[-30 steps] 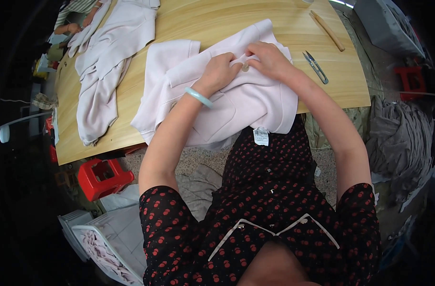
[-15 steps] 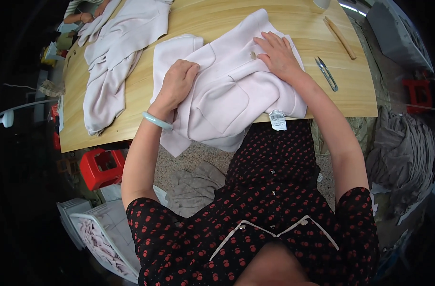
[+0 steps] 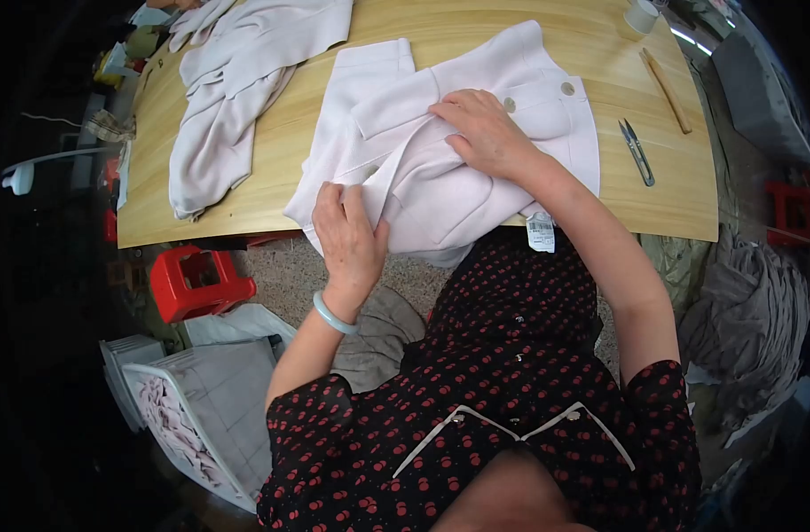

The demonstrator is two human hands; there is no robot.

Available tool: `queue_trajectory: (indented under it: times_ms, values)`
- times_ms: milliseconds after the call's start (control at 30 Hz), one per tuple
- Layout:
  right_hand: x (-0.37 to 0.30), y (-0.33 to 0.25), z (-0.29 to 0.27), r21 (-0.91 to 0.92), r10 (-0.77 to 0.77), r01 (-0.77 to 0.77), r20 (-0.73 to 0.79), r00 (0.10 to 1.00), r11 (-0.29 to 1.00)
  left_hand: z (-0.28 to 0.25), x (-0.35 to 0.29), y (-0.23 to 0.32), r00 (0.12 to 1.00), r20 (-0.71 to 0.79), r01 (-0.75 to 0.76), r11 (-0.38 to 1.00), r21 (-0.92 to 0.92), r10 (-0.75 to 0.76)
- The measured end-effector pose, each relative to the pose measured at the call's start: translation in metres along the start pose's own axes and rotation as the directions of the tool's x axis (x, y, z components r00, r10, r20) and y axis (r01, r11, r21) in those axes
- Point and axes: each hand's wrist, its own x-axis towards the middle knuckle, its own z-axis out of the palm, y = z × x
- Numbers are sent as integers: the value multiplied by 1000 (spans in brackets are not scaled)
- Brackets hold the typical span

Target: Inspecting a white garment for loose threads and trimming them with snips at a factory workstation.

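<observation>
A pale pink jacket (image 3: 458, 204) with large round buttons lies on the table, partly over its near edge. My right hand (image 3: 489, 137) grips the jacket's front edge between bent fingers and thumb. Lower on that same edge, my left hand (image 3: 347, 244) has its fingers curled on the cloth. A lifted strip of the edge runs between both hands. Two buttons show beyond my right hand, and another sits partly covered near my left fingertips. From the jacket's near side hangs a white label (image 3: 541, 232).
Thread snips (image 3: 636, 152) and a wooden stick (image 3: 667, 91) lie on the table (image 3: 272, 206) at right, with a white cup (image 3: 641, 16) behind. Another pink garment (image 3: 223, 133) is at left. A red stool (image 3: 199, 284) and a cloth-filled bin (image 3: 201, 426) stand lower left.
My left hand has come nearer to me, down to the jacket's lower front edge. My right hand has shifted left and closed on the cloth. The front has been turned, showing more buttons.
</observation>
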Motion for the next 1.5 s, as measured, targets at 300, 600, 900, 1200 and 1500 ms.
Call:
queue_trajectory:
  times_ms: [300, 600, 900, 1200, 1500]
  values:
    - [-15, -19, -22, 142, -79, 85, -50, 996, 986, -45, 22, -48, 823, 547, 564, 333, -755, -152]
    - [-46, -21, -12, 189, -57, 57, -4, 998, 980, -31, 8, -46, 843, 530, 360, 824, -438, -88]
    - [-40, -14, -4, 219, 12, -12, 4, 1000, 976, -39, -22, -70, 721, 557, 654, 141, -743, -412]
    - [-38, -14, 1, 227, 33, -40, 32, 999, 973, -33, 32, -71, 840, 267, 538, 664, -520, -472]
    - [-37, -21, 6, 165, 15, -29, 90, 996, 986, 57, 81, -18, 908, 347, -103, 928, -358, 235]
